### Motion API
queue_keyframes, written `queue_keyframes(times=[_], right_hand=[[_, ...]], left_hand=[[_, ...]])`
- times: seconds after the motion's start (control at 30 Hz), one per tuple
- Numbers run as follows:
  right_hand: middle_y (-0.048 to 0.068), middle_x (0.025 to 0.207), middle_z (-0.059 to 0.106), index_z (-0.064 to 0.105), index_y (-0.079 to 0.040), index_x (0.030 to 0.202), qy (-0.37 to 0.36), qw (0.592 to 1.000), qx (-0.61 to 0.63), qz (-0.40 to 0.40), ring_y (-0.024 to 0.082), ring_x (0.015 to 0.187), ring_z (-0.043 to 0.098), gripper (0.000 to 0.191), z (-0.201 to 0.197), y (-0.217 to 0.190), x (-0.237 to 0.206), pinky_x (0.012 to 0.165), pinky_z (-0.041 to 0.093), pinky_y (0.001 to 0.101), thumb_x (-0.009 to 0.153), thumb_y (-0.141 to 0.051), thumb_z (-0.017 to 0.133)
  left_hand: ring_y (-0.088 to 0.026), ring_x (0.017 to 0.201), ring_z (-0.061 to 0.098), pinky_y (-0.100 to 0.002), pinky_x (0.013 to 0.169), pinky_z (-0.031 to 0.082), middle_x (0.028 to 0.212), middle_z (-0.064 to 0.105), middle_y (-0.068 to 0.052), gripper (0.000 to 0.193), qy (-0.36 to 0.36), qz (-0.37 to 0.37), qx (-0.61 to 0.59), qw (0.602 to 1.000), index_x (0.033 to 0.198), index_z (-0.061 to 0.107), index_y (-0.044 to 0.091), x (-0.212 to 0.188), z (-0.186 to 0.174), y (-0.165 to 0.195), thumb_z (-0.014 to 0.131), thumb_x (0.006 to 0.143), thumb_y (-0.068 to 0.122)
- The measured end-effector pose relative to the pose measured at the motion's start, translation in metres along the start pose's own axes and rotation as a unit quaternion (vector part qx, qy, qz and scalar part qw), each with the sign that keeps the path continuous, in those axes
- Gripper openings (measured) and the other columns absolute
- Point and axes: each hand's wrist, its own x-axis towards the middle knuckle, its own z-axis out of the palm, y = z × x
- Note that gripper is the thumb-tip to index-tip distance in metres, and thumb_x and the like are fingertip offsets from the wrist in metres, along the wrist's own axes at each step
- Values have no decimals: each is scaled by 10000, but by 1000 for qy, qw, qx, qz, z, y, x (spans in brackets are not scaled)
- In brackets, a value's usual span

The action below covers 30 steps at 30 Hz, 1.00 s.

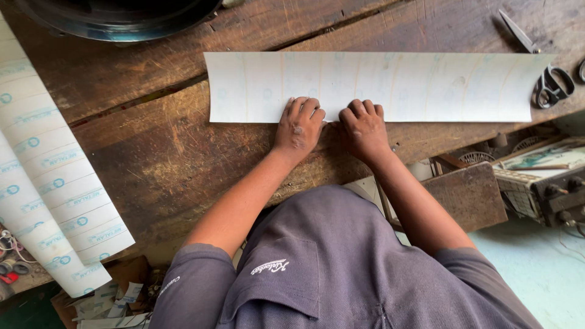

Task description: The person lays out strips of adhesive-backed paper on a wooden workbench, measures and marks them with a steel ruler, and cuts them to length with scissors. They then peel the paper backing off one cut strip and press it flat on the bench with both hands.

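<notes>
A long white paper strip (pixel 426 85) lies flat across a worn wooden workbench (pixel 158 158). My left hand (pixel 298 128) and my right hand (pixel 364 127) rest side by side on the strip's near edge, around its middle. The fingers of both hands are curled, with their tips pressing down on the paper. Neither hand lifts the strip off the bench.
Scissors (pixel 545 76) lie at the strip's right end. White printed paper rolls (pixel 55 183) hang over the bench's left side. A dark round object (pixel 116 18) sits at the far left. A wooden block (pixel 469 195) and cluttered equipment (pixel 542 183) stand lower right.
</notes>
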Motion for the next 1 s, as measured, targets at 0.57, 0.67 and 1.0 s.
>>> queue_keyframes(times=[0.57,0.67,1.0], right_hand=[[73,927,655,702,-121,816,-202,975,-29,90,303,926,635,60,5,-2,41,806,438,497,833,-137,647],[87,980,645,692,-114,887,-129,989,-15,74,313,951,610,101,4,-1,26,816,430,484,887,-213,677],[99,1065,617,658,-106,986,-7,999,-18,29,304,1024,560,207,16,-28,5,882,399,451,972,-305,715]], left_hand=[[-350,1129,525,-438,967,517,1249,531,-189,283,-182,-146,68,970,1081,652,2,38,9,-6,710,807,46],[-363,1113,526,-462,960,513,1193,548,-183,368,-123,-83,1,989,1075,648,5,22,-8,-18,785,788,190],[-344,1170,579,-445,1001,531,1142,615,-155,93,90,31,-47,994,987,661,-7,-20,9,-23,675,928,64]])
